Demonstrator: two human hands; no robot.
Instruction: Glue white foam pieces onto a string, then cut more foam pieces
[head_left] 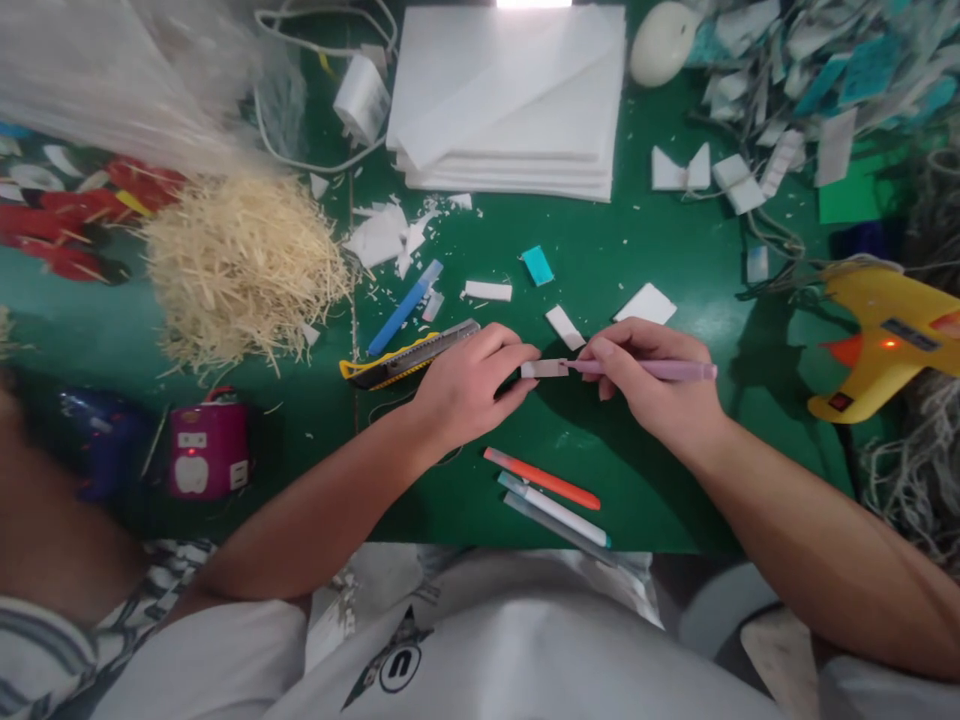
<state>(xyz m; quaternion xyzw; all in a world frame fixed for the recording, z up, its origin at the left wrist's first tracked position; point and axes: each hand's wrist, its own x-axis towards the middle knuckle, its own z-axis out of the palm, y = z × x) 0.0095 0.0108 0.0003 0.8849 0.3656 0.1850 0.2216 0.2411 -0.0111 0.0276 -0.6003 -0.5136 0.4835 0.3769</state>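
Observation:
My left hand pinches the left end of a small white strip between its fingers, just above the green table. From the other side, my right hand grips a pink marker, and its tip meets the strip's right end. A few more white pieces lie around: a strip, a second strip and a wider block. A small blue block sits behind them. Beside my left hand rests a yellow and black utility knife. A blue marker lies behind the knife.
White foam sheets are stacked at the back. A straw pile and a pink power socket cube stand left, near another person's arm. Orange and white markers lie in front. A yellow glue gun is at right.

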